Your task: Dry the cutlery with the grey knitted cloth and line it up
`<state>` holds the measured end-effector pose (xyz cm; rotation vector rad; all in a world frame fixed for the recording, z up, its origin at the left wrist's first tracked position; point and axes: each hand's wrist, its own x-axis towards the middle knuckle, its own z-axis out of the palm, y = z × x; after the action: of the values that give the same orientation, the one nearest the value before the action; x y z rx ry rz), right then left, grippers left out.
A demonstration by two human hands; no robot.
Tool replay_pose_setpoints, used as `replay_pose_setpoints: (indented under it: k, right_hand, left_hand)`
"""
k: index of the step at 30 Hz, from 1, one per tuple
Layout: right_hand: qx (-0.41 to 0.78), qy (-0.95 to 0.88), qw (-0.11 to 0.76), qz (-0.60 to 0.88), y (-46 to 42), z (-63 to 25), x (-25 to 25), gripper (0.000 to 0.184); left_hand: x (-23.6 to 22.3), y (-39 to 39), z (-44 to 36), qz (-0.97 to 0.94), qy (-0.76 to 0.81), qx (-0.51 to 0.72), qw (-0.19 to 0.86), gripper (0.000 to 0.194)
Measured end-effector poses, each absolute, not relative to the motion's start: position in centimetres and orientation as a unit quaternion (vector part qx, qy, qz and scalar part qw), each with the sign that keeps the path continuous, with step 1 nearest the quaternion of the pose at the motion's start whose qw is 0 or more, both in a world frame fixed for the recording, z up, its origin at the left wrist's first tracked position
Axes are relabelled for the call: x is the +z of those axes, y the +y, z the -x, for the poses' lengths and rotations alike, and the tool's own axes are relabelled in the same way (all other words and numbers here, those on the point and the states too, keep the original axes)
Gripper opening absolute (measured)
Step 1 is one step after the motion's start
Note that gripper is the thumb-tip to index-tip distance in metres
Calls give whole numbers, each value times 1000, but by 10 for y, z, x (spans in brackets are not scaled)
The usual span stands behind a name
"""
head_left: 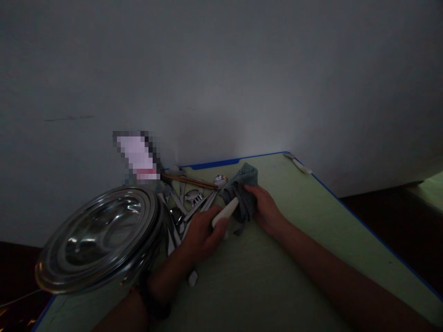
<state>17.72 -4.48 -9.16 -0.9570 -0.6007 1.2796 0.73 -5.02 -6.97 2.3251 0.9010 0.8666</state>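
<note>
My left hand (205,233) is closed around the white handle (225,212) of a utensil whose far end is hidden in a grey-green cloth (246,175). Bunched about that end, the cloth is gripped by my right hand (266,210). Both hands are above the pale green table (277,286). Just left of them lies a loose pile of metal cutlery, with a fork (198,198), a shiny rounded spoon (220,180) and a pair of brown chopsticks (190,180) among it.
Stacked metal plates or basins (104,235) stand on the table's left side. A white-handled utensil (300,165) lies at the far right corner. Behind the table rises a grey wall (221,83). A pixelated bright rectangle (136,152) is behind the stack. The table has a blue edge.
</note>
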Motion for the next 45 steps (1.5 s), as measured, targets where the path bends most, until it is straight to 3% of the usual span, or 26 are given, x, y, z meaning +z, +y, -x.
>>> replay_pose_setpoints:
  k: [15, 21, 25, 28, 33, 41, 45]
  right_hand:
    - [520, -368, 646, 422, -48, -181, -87, 30]
    - [486, -446, 611, 438, -26, -184, -22, 27]
    - [464, -492, 613, 409, -2, -185, 18, 22]
    - [447, -491, 630, 403, 10, -181, 18, 26]
    - [362, -550, 558, 505, 22, -182, 5, 24]
    - [405, -615, 455, 500, 16, -201, 29, 16]
    - [421, -644, 372, 519, 12, -211, 34, 29]
  left_hand:
    - [-65, -56, -5, -831, 339, 337, 284, 27]
    - [-10, -37, 0, -815, 376, 329, 293, 34]
    - [36, -4, 13, -825, 383, 177, 376, 35]
    - [45, 11, 20, -811, 431, 174, 356, 35]
    - [32, 17, 17, -810, 469, 151, 318, 33]
    - [30, 27, 29, -761, 524, 218, 313, 28]
    - [28, 27, 31, -783, 521, 200, 273, 27]
